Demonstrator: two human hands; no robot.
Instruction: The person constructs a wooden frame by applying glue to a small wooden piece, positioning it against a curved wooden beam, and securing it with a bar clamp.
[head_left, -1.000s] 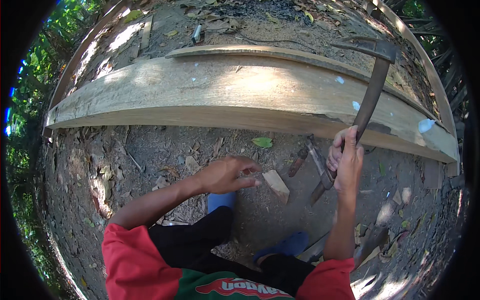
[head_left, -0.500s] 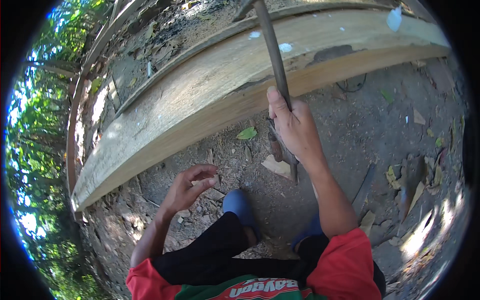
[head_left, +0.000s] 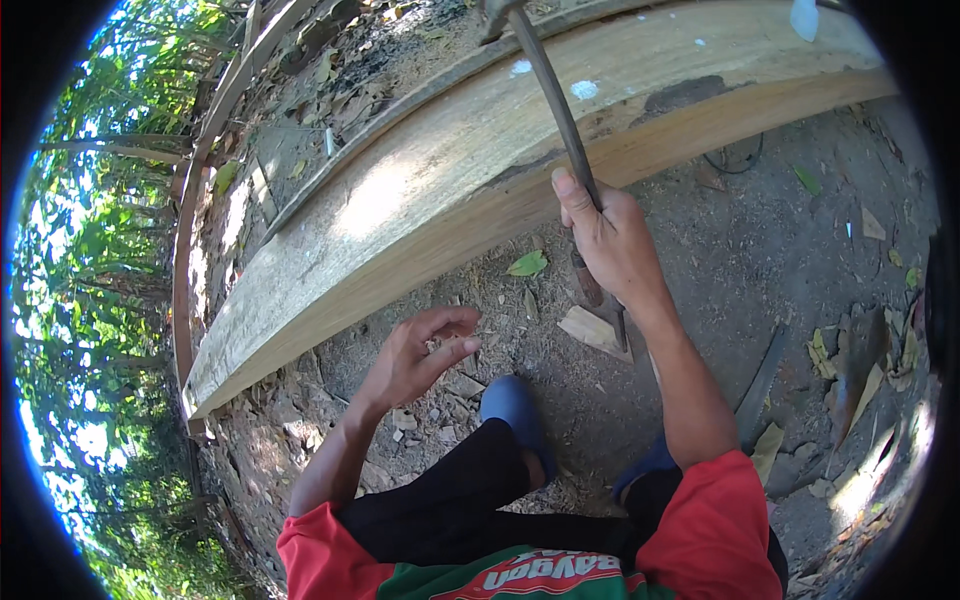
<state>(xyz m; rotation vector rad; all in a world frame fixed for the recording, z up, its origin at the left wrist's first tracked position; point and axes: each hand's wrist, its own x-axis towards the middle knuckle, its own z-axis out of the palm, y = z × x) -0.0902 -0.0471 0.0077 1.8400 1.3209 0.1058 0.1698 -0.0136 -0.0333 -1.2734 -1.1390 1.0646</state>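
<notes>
Nearest is a red-sleeved shirt with a green and red front, above black cloth trousers. Two blue slip-on shoes stand on the ground, the left shoe in plain sight and the right shoe partly covered by the right forearm.

The left hand is over the littered brown soil, ahead of the left shoe. Its fingers are released, loosely curved, with the thumb apart from them.

The right hand is farther forward, its fingers clenched around the slim dark handle of a long tool, thumb lying along the shaft. This tool slants up and to the left across the view of the beam; its dark metal head is cut off by the upper edge of the view, and whether it touches the wood cannot be told.

Below that fist lies a pale, angular wood offcut, with a brown rounded handle just beside it. A green leaf lies to their left.

Beyond runs a thick, pale timber beam, sunlit in one patch, with a thin, rough-edged board along its far side. Farthest left are a brown wooden rail and bright green foliage.
</notes>
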